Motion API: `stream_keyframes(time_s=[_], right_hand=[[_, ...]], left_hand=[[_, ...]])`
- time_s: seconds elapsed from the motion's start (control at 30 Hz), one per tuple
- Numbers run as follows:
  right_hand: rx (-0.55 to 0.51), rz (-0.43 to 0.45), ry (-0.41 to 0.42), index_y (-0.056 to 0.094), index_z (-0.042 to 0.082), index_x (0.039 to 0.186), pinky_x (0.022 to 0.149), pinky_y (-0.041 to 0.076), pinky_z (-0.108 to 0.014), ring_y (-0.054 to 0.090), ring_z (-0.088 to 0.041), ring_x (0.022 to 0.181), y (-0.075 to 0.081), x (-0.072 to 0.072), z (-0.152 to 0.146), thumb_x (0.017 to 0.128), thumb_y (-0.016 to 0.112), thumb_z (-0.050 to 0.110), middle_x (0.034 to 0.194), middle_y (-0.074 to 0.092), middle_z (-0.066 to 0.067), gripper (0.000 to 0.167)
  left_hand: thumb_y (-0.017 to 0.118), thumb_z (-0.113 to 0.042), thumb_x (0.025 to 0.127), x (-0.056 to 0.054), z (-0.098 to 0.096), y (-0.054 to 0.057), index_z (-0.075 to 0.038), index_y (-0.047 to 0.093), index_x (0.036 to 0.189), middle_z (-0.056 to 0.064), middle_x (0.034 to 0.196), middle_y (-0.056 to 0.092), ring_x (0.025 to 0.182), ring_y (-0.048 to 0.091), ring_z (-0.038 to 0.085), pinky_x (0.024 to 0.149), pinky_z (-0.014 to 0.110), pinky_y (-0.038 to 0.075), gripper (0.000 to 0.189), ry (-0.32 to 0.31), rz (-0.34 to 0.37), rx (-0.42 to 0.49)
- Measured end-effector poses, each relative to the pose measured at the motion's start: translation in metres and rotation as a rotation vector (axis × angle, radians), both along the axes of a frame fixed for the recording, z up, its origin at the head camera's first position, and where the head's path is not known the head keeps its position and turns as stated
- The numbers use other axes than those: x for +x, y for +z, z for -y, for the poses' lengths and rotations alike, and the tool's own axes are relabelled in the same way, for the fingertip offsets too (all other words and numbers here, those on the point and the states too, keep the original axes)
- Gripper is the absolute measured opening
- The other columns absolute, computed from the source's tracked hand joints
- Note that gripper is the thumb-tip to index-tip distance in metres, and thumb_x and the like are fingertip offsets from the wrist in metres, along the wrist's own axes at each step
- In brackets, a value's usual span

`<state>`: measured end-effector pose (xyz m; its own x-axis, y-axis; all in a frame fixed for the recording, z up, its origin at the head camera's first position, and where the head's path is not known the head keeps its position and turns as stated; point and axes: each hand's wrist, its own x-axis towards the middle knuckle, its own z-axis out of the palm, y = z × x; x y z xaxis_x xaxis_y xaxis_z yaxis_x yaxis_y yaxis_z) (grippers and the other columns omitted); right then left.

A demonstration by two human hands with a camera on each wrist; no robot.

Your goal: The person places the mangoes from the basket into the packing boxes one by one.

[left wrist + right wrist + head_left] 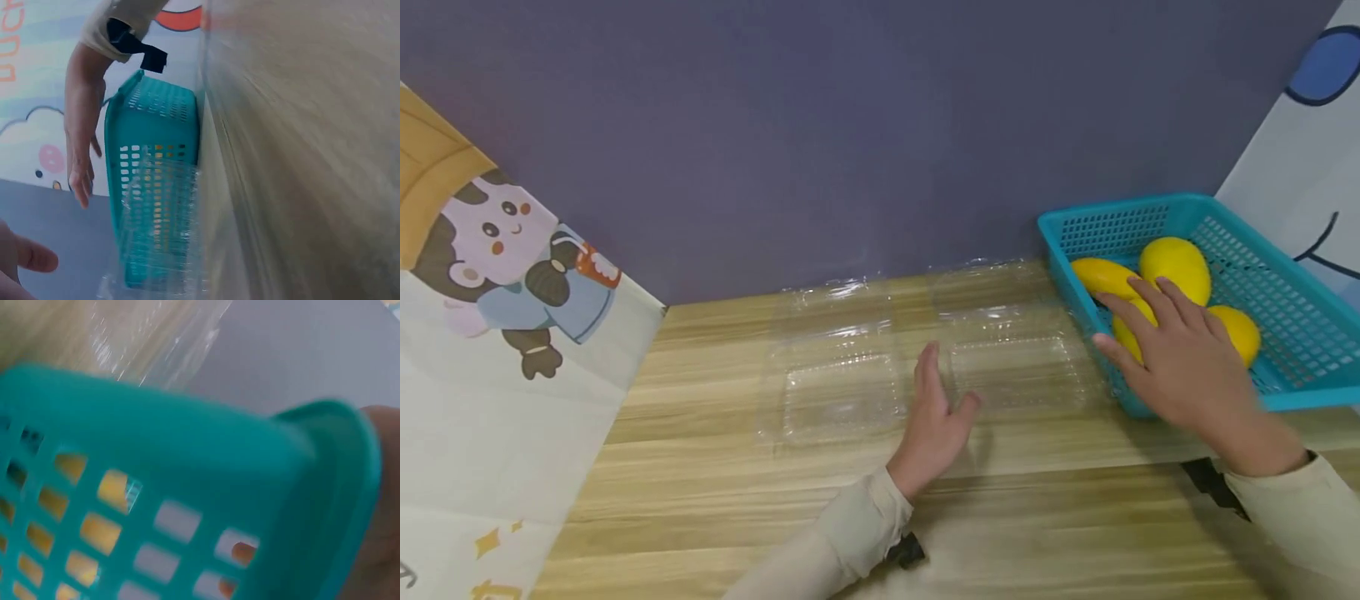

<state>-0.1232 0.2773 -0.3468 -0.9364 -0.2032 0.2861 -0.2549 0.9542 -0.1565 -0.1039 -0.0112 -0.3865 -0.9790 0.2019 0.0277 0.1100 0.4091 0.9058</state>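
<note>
While inside the teal basket (1191,212), yellow fruits (1175,265) under right fingers (1159,307).

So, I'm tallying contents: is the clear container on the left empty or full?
Empty: in the head view, the wooden tabletop shows through the left clear container, with nothing inside.
</note>
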Motion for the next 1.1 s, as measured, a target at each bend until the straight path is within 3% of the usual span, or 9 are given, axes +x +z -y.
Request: stream_keyframes(time_s=[0.17, 0.27, 0.37, 0.5, 0.63, 0.83, 1.03, 1.1], right_hand=[[0.030, 0.064, -0.070, 0.036, 0.011, 0.150, 0.100, 0.024, -0.078, 0.015, -0.054, 0.145, -0.002, -0.006, -0.020, 0.108, 0.036, 0.032, 0.161, 0.017, -0.028, 0.047], [0.072, 0.101, -0.122, 0.033, 0.009, 0.151, 0.098, 0.025, -0.080, 0.019, -0.057, 0.140, -0.003, -0.009, -0.029, 0.107, 0.041, 0.029, 0.158, 0.018, -0.032, 0.049], [0.078, 0.179, -0.175, 0.031, 0.005, 0.151, 0.099, 0.025, -0.080, 0.023, -0.059, 0.133, -0.004, -0.013, -0.038, 0.105, 0.044, 0.040, 0.152, 0.023, -0.036, 0.060], [0.047, 0.320, -0.235, 0.026, -0.001, 0.152, 0.099, 0.025, -0.080, 0.025, -0.062, 0.127, -0.007, -0.020, -0.047, 0.098, 0.039, 0.065, 0.145, 0.027, -0.040, 0.086], [0.039, 0.402, -0.267, 0.020, -0.005, 0.153, 0.090, 0.033, -0.080, 0.031, -0.066, 0.120, -0.009, -0.024, -0.054, 0.091, 0.036, 0.076, 0.140, 0.029, -0.045, 0.103], [0.058, 0.490, -0.281, 0.016, -0.010, 0.152, 0.079, 0.041, -0.076, 0.045, -0.066, 0.106, -0.007, -0.026, -0.058, 0.088, 0.038, 0.080, 0.134, 0.038, -0.047, 0.113], [0.105, 0.522, -0.240, 0.020, -0.015, 0.148, 0.070, 0.046, -0.069, 0.052, -0.063, 0.097, -0.005, -0.033, -0.061, 0.090, 0.044, 0.076, 0.125, 0.048, -0.046, 0.110], [0.099, 0.536, -0.230, 0.020, -0.015, 0.148, 0.072, 0.044, -0.073, 0.051, -0.064, 0.098, -0.006, -0.036, -0.062, 0.088, 0.044, 0.078, 0.126, 0.047, -0.046, 0.113]], left_hand=[[0.055, -0.026, 0.098, -0.007, 0.005, -0.009, -0.004, 0.003, 0.159, 0.013, 0.168, -0.004, 0.156, -0.006, 0.031, 0.126, 0.053, 0.007, 0.083, 0.031, -0.021, -0.140], [0.054, -0.026, 0.098, -0.010, 0.008, -0.012, -0.004, 0.005, 0.159, 0.016, 0.168, 0.000, 0.156, -0.002, 0.031, 0.126, 0.052, 0.008, 0.081, 0.040, -0.020, -0.168], [0.051, -0.026, 0.100, -0.014, 0.009, -0.015, -0.006, 0.006, 0.160, 0.017, 0.167, 0.006, 0.155, 0.009, 0.032, 0.125, 0.052, 0.014, 0.077, 0.042, 0.023, -0.118], [0.046, -0.027, 0.102, -0.020, 0.008, -0.023, -0.006, 0.010, 0.159, 0.018, 0.166, 0.015, 0.152, 0.020, 0.037, 0.123, 0.054, 0.019, 0.070, 0.061, 0.094, -0.019], [0.042, -0.031, 0.104, -0.027, 0.008, -0.034, -0.009, 0.016, 0.159, 0.016, 0.165, 0.020, 0.151, 0.024, 0.037, 0.123, 0.055, 0.021, 0.065, 0.091, 0.176, 0.128], [0.045, -0.037, 0.104, -0.035, 0.010, -0.045, -0.020, 0.020, 0.159, 0.005, 0.166, 0.022, 0.150, 0.028, 0.034, 0.122, 0.053, 0.026, 0.063, 0.086, 0.234, 0.293], [0.041, -0.035, 0.105, -0.036, 0.009, -0.052, -0.023, 0.024, 0.159, 0.001, 0.165, 0.026, 0.151, 0.029, 0.028, 0.124, 0.050, 0.022, 0.057, 0.065, 0.226, 0.328], [0.038, -0.033, 0.106, -0.035, 0.009, -0.053, -0.024, 0.026, 0.158, 0.000, 0.164, 0.029, 0.150, 0.030, 0.027, 0.125, 0.049, 0.020, 0.054, 0.079, 0.227, 0.330]])
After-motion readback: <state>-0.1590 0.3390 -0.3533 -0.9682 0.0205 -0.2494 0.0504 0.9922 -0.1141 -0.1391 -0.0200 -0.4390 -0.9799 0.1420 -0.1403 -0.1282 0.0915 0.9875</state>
